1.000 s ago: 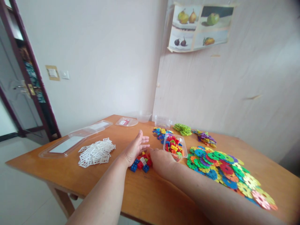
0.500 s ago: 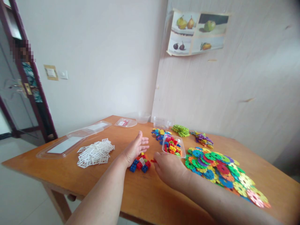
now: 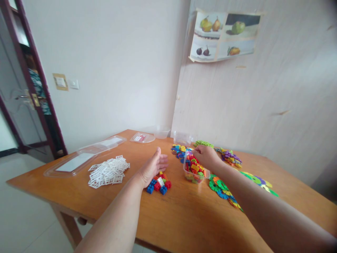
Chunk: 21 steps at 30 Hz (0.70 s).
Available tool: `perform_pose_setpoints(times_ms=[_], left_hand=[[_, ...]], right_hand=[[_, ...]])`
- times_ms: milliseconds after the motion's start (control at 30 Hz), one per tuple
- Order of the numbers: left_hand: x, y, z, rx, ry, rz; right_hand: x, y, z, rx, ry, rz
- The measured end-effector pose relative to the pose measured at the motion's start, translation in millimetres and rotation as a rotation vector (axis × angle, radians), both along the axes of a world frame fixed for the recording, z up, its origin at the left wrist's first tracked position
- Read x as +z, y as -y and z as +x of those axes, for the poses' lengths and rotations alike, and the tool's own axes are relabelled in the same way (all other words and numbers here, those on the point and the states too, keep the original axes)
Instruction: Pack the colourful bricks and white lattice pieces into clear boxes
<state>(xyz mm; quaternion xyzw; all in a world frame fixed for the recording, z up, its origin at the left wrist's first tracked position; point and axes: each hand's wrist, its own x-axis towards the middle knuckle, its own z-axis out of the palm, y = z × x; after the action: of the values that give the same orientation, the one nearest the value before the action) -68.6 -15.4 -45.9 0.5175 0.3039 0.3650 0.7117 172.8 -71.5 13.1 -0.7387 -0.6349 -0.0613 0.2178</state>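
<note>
The left hand (image 3: pixel 154 166) stands on its edge, fingers straight and together, palm against a small pile of bricks (image 3: pixel 159 183) on the table (image 3: pixel 184 218). The right hand (image 3: pixel 207 156) curls knuckles-up over the far rim of a clear tub (image 3: pixel 194 171) full of bricks, just right of that pile; its fingertips are hidden, so I cannot tell whether it pinches anything. Coloured discs (image 3: pixel 223 189) lie beneath the right forearm, white lattice pieces (image 3: pixel 108 172) well to the left
</note>
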Motion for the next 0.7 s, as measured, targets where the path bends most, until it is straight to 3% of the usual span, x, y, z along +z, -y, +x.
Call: perform_pose_setpoints(times_ms=[100,233,467,700], left_hand=[[0.4,0.6,-0.2,0.002,0.001,0.005],[0.4,-0.8,-0.1,-0.006,-0.011,0.016],[-5.6,-8.1,-0.9,-0.026,0.002,0.043],[-5.5,-4.3,1.7,0.024,-0.022,0.055]], right_hand=[[-5.4,15.6,1.0,0.022,-0.029,0.029],[-14.6,58.7,-5.2,0.111,-0.087,0.056],[-45.9,136.3,-15.6,0.288,-0.103,-0.115],[-62.8,143.3,-14.9,0.353,-0.061,-0.121]])
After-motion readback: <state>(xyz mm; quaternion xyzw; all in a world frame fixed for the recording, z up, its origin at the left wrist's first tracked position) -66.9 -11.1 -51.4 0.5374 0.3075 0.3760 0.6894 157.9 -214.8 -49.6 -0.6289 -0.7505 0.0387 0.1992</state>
